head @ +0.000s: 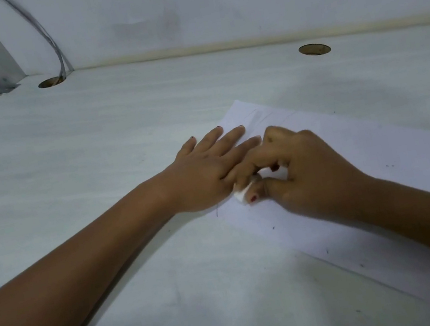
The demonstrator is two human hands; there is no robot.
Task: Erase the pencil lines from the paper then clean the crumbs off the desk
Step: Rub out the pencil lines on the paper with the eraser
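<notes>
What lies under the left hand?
The left hand lies flat across the left edge of the paper and the desk; any pencil lines beneath it are hidden.

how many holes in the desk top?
2. Left hole is in the back corner of the desk, with a cable dropping into it. Right hole is near the back edge. Others may lie out of frame.
</notes>
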